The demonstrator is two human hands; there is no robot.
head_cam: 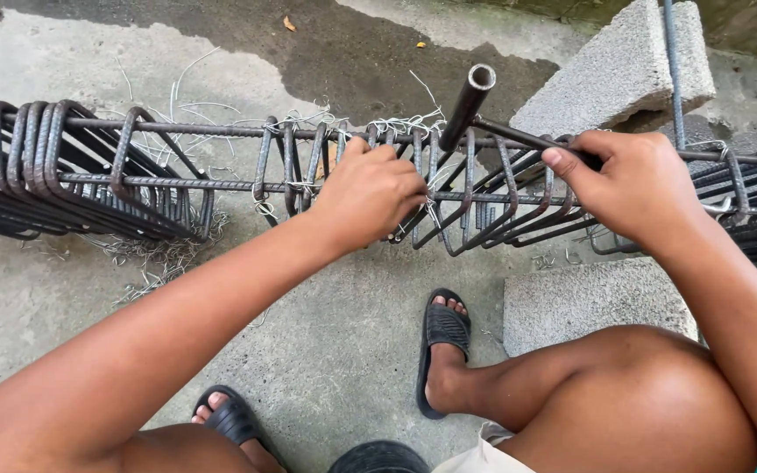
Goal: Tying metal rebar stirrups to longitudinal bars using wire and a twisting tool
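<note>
Rebar cage (pixel 221 180) lies lengthwise across the concrete floor (pixel 326 350), running from the left edge to the right edge, with its stirrups bunched close at the far left and spaced out toward the middle. Its right part rests by two grey concrete blocks: one (pixel 624 74) on the far side, one (pixel 589 302) on the near side beside the person's knee. The left hand (pixel 370 193) sits on the near long bar at the cage's middle, fingers curled together around a stirrup and the thin tie wire (pixel 435 206) there. The right hand (pixel 637 184) is closed on the handle of a pipe tool (pixel 469 105), whose open round end sticks up and away over the cage's top bar. Loose bits of wire (pixel 155 258) lie scattered on the floor under and behind the cage at left. Two feet in black sandals (pixel 442 337) stand on the near floor.
</note>
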